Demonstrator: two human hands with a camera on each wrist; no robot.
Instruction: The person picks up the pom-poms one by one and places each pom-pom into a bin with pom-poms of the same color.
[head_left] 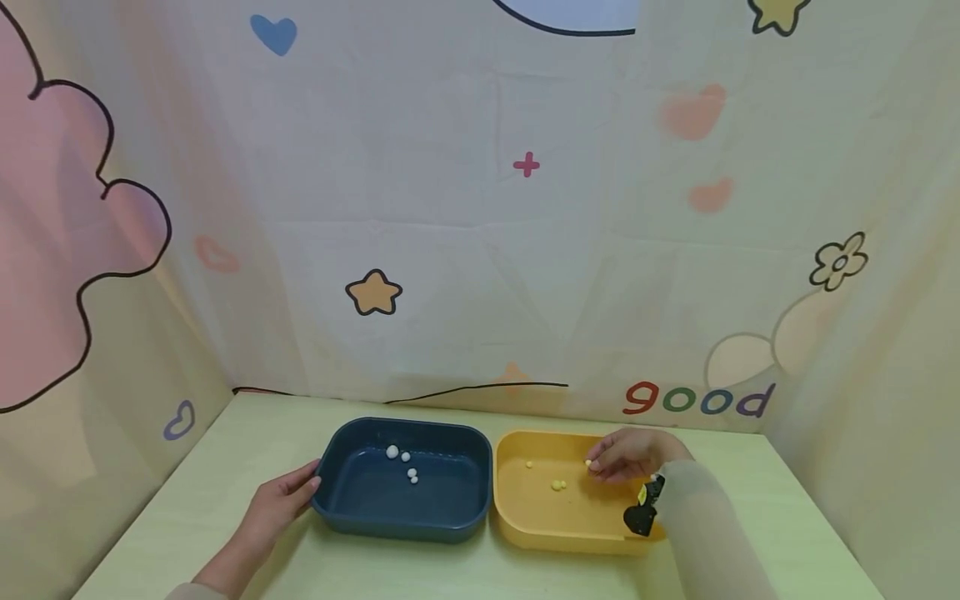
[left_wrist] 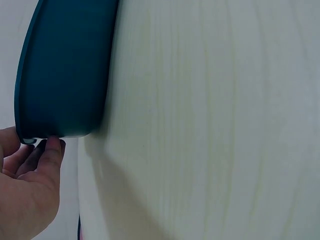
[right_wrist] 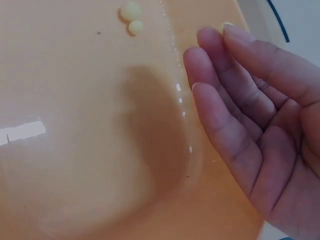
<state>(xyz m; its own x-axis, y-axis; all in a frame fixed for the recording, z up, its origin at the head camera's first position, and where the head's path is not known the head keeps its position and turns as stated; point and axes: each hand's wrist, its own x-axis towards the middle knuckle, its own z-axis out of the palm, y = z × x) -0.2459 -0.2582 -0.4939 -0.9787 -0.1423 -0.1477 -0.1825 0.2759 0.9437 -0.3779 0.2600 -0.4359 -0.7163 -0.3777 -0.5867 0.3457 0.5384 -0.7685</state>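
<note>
A dark blue tray (head_left: 405, 521) stands on the table with several small white balls (head_left: 392, 452) in it. At its left end my left hand (head_left: 281, 504) holds the rim; in the left wrist view the fingers (left_wrist: 50, 160) bend against the tray's corner. Beside it is a yellow tray (head_left: 562, 540), where a few pale yellow balls (head_left: 557, 485) lie on the bottom. Over this tray's right part, my right hand (head_left: 626, 457) pinches one tiny yellow ball (head_left: 588, 463) between thumb and fingertips. Most of that ball is hidden by the thumb in the right wrist view.
Both trays sit side by side on a pale wood-grain table (head_left: 225, 467). A printed cloth (head_left: 450, 183) hangs behind and along the sides. On the right wrist there is a black device (head_left: 641, 512) over the yellow tray's edge.
</note>
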